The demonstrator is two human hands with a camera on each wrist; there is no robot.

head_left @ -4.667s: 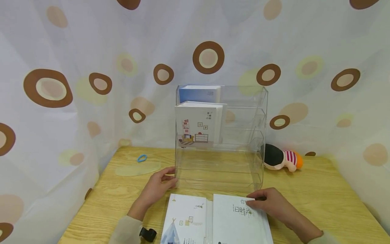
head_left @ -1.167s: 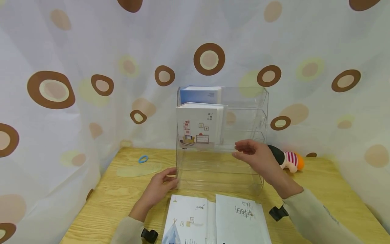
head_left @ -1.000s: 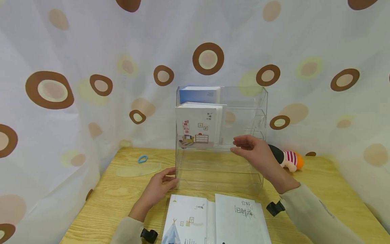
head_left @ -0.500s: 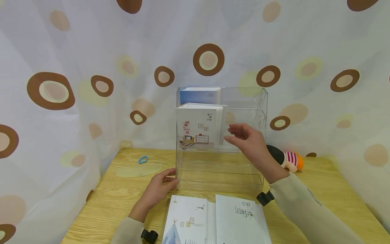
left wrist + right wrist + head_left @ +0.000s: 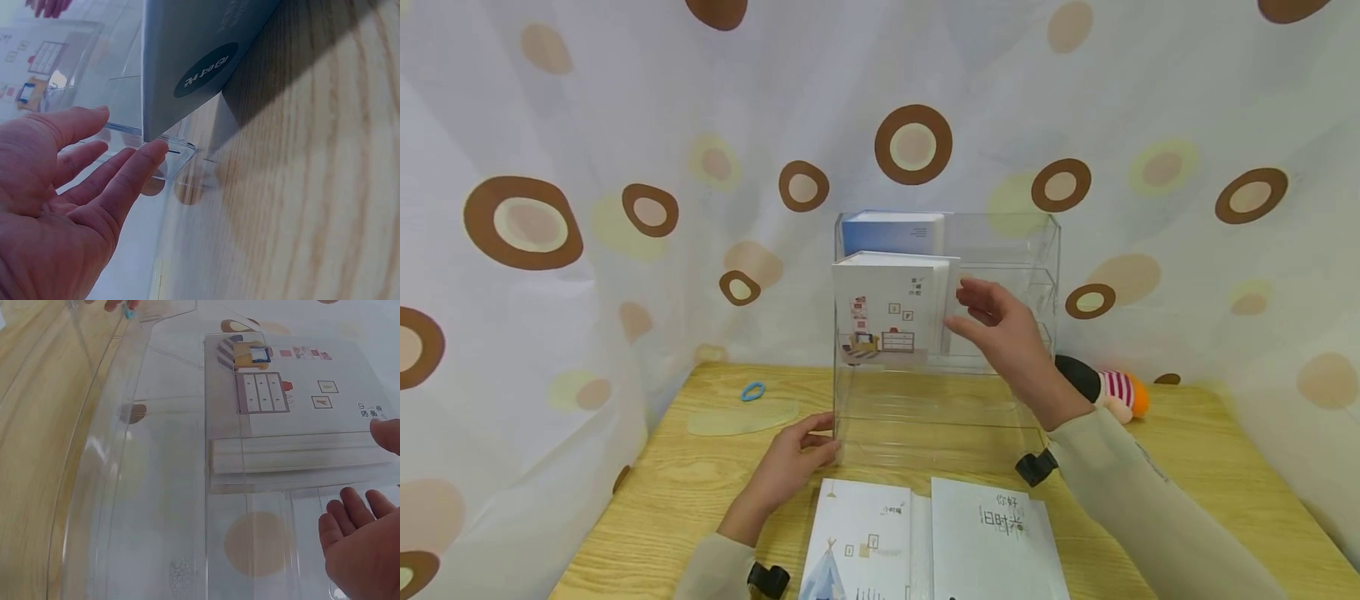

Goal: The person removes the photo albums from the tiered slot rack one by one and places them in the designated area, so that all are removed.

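A clear acrylic rack (image 5: 940,400) with tiers stands on the table. In its middle tier, at the left, is a white book (image 5: 880,312) with a furniture drawing; a blue-covered book (image 5: 887,236) stands behind it in the top tier. My right hand (image 5: 1003,329) hovers at the white book's right edge, thumb and fingers apart, holding nothing. In the right wrist view the thumb lies over the book's cover side. My left hand (image 5: 790,458) rests its fingertips at the rack's lower left side, fingers loosely extended; whether every fingertip touches cannot be told.
Two white books, one with a tent drawing (image 5: 857,542) and one with large lettering (image 5: 992,550), lie in front of the rack. A striped plush toy (image 5: 1093,387) lies behind right. A blue ring (image 5: 752,391) and a pale flat mat (image 5: 741,418) lie at left.
My right hand has left the right-hand book on the table, risen and moved leftward to the white book's edge in the rack. My left hand has stayed by the rack.
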